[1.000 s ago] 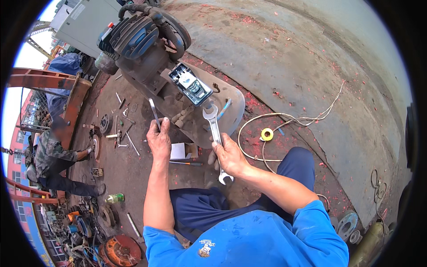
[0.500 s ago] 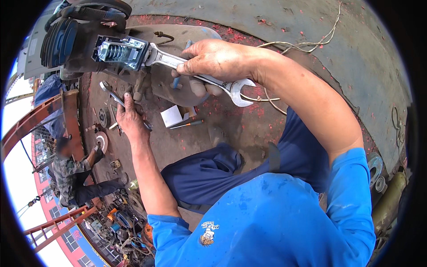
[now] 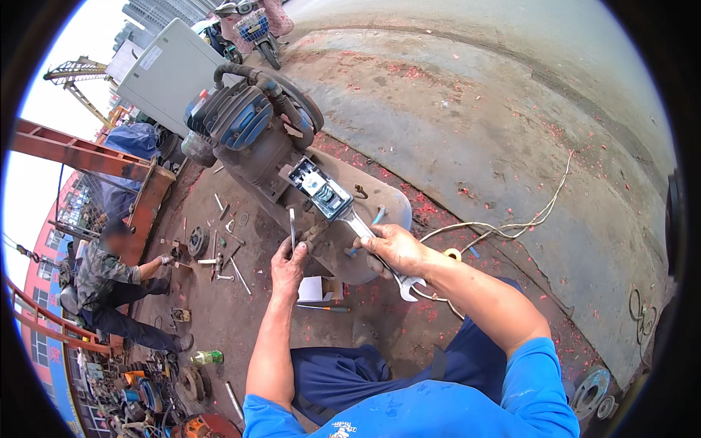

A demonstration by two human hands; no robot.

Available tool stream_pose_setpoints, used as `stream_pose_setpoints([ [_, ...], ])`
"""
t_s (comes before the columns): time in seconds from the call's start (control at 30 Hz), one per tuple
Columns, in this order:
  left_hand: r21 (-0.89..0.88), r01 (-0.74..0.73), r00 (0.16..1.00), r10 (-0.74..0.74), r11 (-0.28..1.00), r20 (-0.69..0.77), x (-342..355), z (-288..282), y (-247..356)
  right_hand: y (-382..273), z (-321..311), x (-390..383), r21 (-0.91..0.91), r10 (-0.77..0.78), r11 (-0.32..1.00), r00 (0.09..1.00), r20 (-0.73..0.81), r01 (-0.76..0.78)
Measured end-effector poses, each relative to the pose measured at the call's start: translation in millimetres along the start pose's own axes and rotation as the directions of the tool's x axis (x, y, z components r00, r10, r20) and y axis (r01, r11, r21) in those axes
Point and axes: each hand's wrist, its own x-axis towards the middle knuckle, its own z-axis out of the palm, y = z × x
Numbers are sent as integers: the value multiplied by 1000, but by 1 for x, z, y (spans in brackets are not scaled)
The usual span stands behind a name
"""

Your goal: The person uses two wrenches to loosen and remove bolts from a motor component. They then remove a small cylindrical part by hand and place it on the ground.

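My right hand (image 3: 398,250) is closed round a large double open-ended wrench (image 3: 359,226). Its far jaw sits at the base of a pressure switch (image 3: 321,191) whose cover is off, showing a coil spring; its near jaw sticks out below my hand. In my left hand (image 3: 288,269), held upright between thumb and fingers, is a second, smaller-looking wrench (image 3: 293,225). Its upper end stands beside the brass-coloured fitting (image 3: 315,235) under the switch; whether they touch I cannot tell. Behind the switch is the compressor pump (image 3: 248,124), mounted on a dusty tank (image 3: 391,208).
A small white box (image 3: 311,290) and a screwdriver (image 3: 321,308) lie by my knees. Loose tools (image 3: 239,274) are scattered left, near a crouching co-worker (image 3: 109,270) and a green bottle (image 3: 207,357). A pale hose (image 3: 504,230) crosses the ground at right.
My view has tilted up and turned, bringing the whole pump and parked scooters into sight. The left hand's wrench has swung upright and come nearer the fitting. My right hand keeps its grip.
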Motion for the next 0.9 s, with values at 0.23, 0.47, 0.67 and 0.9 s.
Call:
stream_pose_setpoints([
  [0.23, -10, -88, 996, 89, 996, 30, -6, -8, 9, -33, 19, -31, -208, 147, 967, 989, -14, -146],
  [0.47, -189, -83, 994, 94, 978, 50, 0, -6, 2, 13, 59, -23, 164, 70, 986, 984, -165, -42],
  [0.67, -284, -47, 997, 63, 958, 45, -3, -2, 14, 49, 166, 39, 200, -148, 927, 798, -584, 318],
  [0.9, -200, -56, 998, 59, 978, 9, -5, -12, 9, 54, 185, 35, 248, -139, 915, 827, -545, 318],
])
